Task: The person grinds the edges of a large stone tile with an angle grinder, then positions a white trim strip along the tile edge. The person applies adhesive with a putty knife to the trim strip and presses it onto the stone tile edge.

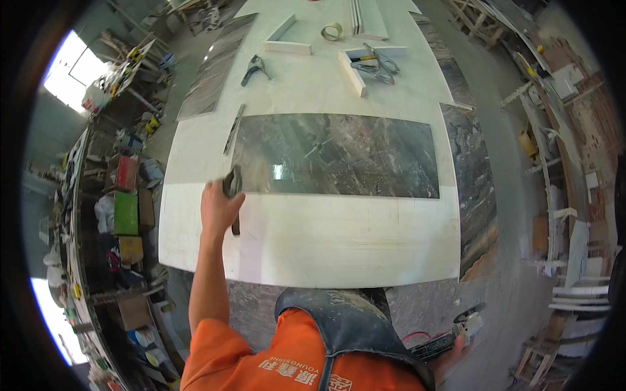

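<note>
The left hand is closed around a small dark tool, fingers wrapped over its body, at the lower left corner of a dark marbled slab. The tool touches the slab's edge there. The slab lies flat across the middle of a white worktable, its long side running left to right. Just beyond its left end lies a thin dark strip.

The right hand hangs low beside the person's hip, clamped on a power tool with a dark body and a red cable, well apart from the table.

Farther up the table sit a clamp, a roll of tape, white L-shaped stone pieces and more clamps. A second dark slab leans along the table's right side.
</note>
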The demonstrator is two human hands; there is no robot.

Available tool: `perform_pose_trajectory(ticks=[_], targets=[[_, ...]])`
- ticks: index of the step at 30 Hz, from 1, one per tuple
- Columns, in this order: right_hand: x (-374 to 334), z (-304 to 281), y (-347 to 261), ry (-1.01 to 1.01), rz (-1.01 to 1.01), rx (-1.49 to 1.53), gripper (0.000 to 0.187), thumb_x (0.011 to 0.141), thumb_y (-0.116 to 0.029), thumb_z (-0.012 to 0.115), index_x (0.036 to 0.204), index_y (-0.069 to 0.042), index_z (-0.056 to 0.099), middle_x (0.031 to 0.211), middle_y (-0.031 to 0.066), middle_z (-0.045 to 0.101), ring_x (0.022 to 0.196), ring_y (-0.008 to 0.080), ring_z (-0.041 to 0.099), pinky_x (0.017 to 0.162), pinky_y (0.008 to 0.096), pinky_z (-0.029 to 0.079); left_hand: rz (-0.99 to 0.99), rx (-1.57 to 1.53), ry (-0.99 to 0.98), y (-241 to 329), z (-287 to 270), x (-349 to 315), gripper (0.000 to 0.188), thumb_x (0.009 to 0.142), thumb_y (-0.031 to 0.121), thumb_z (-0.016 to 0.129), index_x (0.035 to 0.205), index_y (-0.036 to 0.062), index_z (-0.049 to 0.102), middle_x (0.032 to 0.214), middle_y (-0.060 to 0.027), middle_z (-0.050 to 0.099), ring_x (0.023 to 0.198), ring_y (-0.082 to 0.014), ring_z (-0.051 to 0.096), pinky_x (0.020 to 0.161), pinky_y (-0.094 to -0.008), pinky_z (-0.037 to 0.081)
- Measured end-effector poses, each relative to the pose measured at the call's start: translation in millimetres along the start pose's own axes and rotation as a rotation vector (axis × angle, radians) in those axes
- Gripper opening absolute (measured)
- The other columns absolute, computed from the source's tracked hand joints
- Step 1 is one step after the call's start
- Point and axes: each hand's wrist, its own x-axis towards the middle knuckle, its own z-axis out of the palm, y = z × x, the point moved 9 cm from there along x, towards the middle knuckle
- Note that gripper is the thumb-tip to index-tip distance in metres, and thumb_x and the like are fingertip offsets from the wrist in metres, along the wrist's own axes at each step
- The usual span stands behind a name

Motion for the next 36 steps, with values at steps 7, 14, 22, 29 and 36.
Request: perform_pose_trajectory(ticks=[7,14,22,29,36], targets=[[-96,39,-47,0.204,0.130,-0.018,0.075,0.092,-0.030,0.074,0.153,-0.003,0.039,0.124,0.0226,0.062,0.094,0.0281,0.066,0.076,0.0391,0.058,0.228,0.017,-0.111,67,72,219,0.050,0.071,0.035,0.079,0.097,-0.0073,0.071,0.092,-0.0269,0.073,0.089,-0.0426,0.071,0.082,-0.0485,0.056],[-114,31,-51,0.224,-0.003,0.012,0.079,0.091,-0.026,0.076,0.155,-0.004,0.034,0.123,0.0225,0.062,0.096,0.0313,0.066,0.080,0.0428,0.058,0.301,-0.131,0.148,98,143,344,0.058,0.083,0.035,0.076,0.127,-0.0006,0.065,0.123,-0.0269,0.067,0.118,-0.0418,0.062,0.101,-0.0473,0.050],[-120,48,-57,0.143,0.007,-0.036,0.076,0.092,-0.028,0.075,0.152,-0.001,0.037,0.112,0.0191,0.065,0.088,0.0279,0.065,0.075,0.0393,0.056,0.051,0.144,-0.259,-55,101,247,0.057,0.080,0.013,0.070,0.134,-0.0010,0.060,0.121,-0.0284,0.067,0.114,-0.0414,0.065,0.098,-0.0481,0.052],[-123,70,-61,0.140,0.120,-0.164,0.073,0.092,-0.028,0.072,0.152,-0.002,0.038,0.112,0.0174,0.065,0.087,0.0252,0.064,0.074,0.0377,0.055,0.001,0.119,-0.158,-100,88,219,0.033,0.081,0.005,0.060,0.112,0.0008,0.070,0.111,-0.0267,0.070,0.107,-0.0420,0.067,0.092,-0.0485,0.053],[-151,61,-63,0.306,0.115,-0.082,0.068,0.089,-0.016,0.069,0.149,-0.002,0.041,0.120,0.0183,0.061,0.091,0.0259,0.064,0.077,0.0372,0.056,0.115,0.352,0.174,-33,86,318,0.033,0.087,0.009,0.062,0.120,0.0088,0.070,0.118,-0.0196,0.068,0.111,-0.0415,0.063,0.094,-0.0483,0.052]])
